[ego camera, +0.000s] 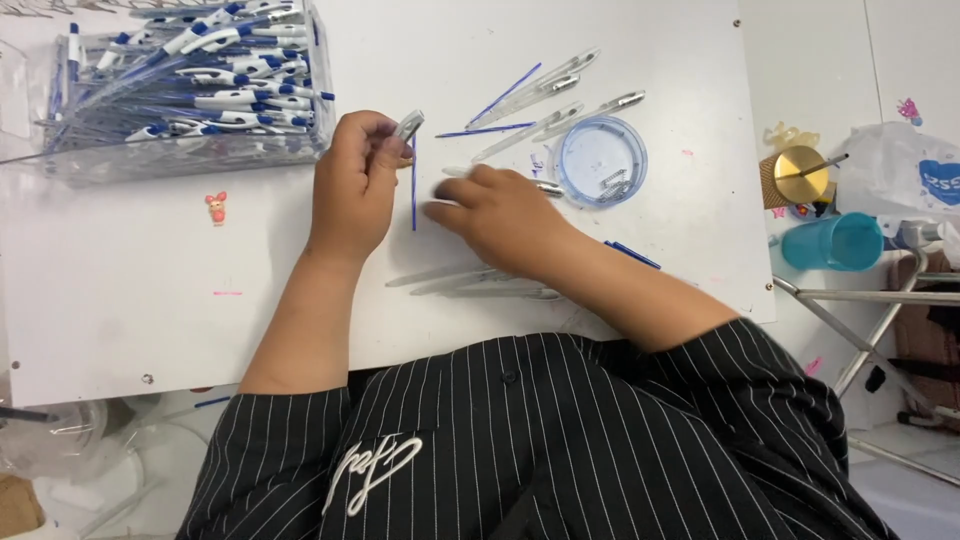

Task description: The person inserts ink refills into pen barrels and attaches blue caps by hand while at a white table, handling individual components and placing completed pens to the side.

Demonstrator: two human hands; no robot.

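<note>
Left hand [352, 180] grip pinches a pen part [409, 125]; right hand [495, 215] blurred, grip unclear.

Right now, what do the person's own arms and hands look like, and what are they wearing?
Both forearms are bare, as are the left hand and right hand: no gloves, rings or watch show. The black shirt has thin white pinstripes, short sleeves ending near the elbows, and white script lettering on the chest.
</note>
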